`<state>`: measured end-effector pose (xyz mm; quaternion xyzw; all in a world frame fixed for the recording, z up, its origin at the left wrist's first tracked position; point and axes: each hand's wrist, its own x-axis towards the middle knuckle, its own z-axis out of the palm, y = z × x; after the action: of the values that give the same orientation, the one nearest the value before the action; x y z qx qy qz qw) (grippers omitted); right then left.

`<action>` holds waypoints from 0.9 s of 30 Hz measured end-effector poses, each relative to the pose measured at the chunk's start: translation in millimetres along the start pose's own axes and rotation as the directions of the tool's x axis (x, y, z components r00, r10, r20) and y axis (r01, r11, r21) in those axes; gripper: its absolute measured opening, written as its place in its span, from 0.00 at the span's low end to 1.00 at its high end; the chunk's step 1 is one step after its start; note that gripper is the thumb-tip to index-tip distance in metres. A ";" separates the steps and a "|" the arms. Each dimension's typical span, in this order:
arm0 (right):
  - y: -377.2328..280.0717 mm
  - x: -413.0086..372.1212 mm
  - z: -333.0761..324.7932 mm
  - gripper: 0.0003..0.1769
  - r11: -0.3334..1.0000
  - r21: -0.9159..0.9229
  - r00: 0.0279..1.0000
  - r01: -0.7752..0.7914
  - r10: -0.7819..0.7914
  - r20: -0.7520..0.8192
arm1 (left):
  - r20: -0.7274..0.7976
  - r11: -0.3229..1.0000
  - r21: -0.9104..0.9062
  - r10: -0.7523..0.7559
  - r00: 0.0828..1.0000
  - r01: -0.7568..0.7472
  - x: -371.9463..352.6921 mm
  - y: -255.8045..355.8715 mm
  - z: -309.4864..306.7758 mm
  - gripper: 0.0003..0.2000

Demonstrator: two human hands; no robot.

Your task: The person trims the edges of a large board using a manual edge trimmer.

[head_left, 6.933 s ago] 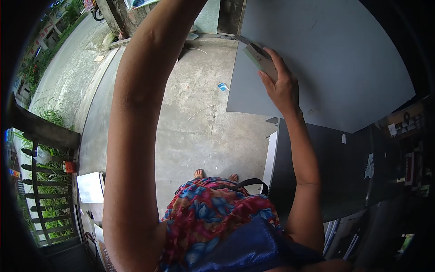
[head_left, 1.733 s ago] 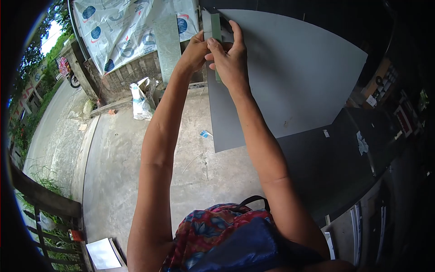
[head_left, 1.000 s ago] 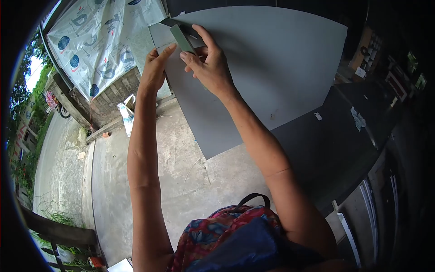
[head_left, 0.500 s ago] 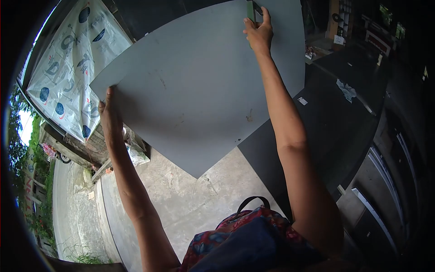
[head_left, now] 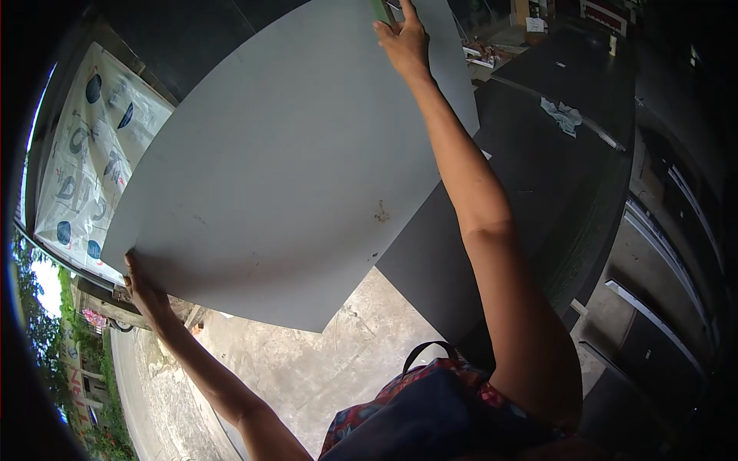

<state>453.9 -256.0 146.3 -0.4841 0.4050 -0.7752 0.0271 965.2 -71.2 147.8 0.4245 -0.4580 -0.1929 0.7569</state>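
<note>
A large grey sheet [head_left: 284, 146] spans the middle of the view, with a few dark smudges near its lower right. My left hand [head_left: 146, 296] grips its lower left edge, the thumb on the face and the other fingers mostly hidden behind. My right hand [head_left: 403, 46] is at the top of the sheet, closed round a green object [head_left: 382, 11] that the upper frame edge cuts off. One point of the sheet hangs down over the pale floor.
To the right lies a dark table [head_left: 538, 184] bearing a crumpled cloth [head_left: 562, 117]. Long metal strips [head_left: 661, 323] are further right. A printed plastic sheet [head_left: 96, 154] hangs at the left. Below is concrete floor [head_left: 369, 323].
My left hand has moved down and left with the sheet's edge, and the sheet has swung lower left. My right hand has shifted up and left with the green object.
</note>
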 end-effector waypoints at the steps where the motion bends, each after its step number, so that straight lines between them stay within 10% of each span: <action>1: 2.1 1.9 -4.8 0.34 1.000 0.026 0.996 -0.004 0.002 0.089 | -0.021 1.000 0.012 0.005 1.000 -0.005 2.8 -2.3 -4.1 0.28; 6: -30.3 -4.0 -27.9 0.35 0.993 0.070 0.868 0.097 -0.118 0.483 | -0.011 1.000 0.002 -0.002 1.000 0.002 6.5 -2.2 -18.6 0.26; 15: 68.9 112.2 -48.2 0.35 0.968 -0.167 0.973 0.190 -0.163 0.163 | 0.068 1.000 -0.025 0.020 0.997 -0.019 -8.0 8.7 -30.9 0.25; 19: 119.7 161.8 -44.1 0.37 0.993 0.058 0.986 -0.105 0.096 0.133 | 0.091 0.999 -0.034 0.014 0.996 -0.011 -6.3 9.6 -44.8 0.24; 22: 231.0 221.4 -5.1 0.35 0.910 -0.410 0.957 0.067 -0.175 -0.232 | 0.012 0.998 0.014 0.054 0.998 -0.054 -6.7 9.4 -40.5 0.24; 27: 209.9 162.0 -56.4 0.38 0.844 0.168 0.780 -0.510 0.536 -0.323 | -0.146 0.996 0.052 0.081 0.986 -0.075 -4.3 6.2 -37.2 0.27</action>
<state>251.0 -433.1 115.6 -0.2023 0.4935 -0.8256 0.1840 994.4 -47.4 142.4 0.4367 -0.4212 -0.1205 0.7858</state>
